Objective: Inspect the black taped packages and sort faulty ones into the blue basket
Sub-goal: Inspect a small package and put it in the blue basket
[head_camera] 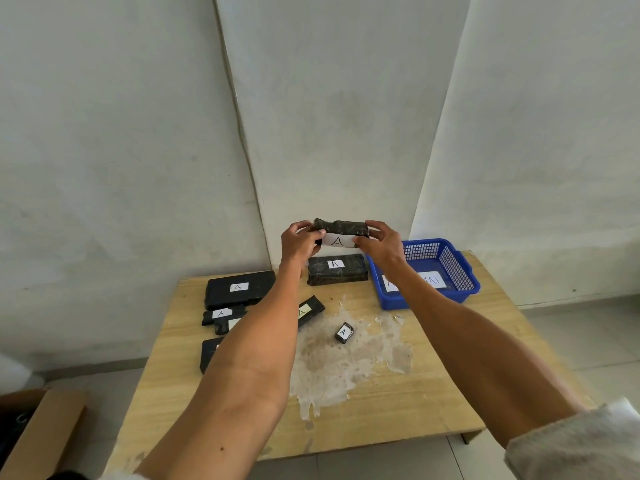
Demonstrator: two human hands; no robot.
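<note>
Your left grip [299, 242] and right grip [379, 245] each clasp one end of the held package [343, 227], fingers curled over its top edge and thumbs pressed on the side facing you. You hold this black taped bar up in the air, lengthwise between the two grips, well above the counter [381, 410] and in front of the pale wall [346, 116]. A white label [336, 241] with a handwritten A faces you between your thumbs, which cover both of its ends. Directly below it, a brick-shaped package [337, 270] lies at the back edge of the counter, its own A label turned up. Just to the right of that stands the blue basket [455, 268], a mesh-walled tray with a white paper sheet [429, 281] lying in it. Your right forearm crosses over the sheet, so only the letters MAL can be read. To the left of your left forearm lies a wide flat package [240, 289], with a narrow package [221, 315] just in front of it and a dark package [209, 353] closer to you, partly hidden by the arm. Between your forearms, a slim package [310, 311] lies at an angle and a small package [344, 332] sits at the far edge of a pale worn patch [346, 362] in the counter's surface. A cardboard box [41, 431] stands on the tiled floor at the lower left.
</note>
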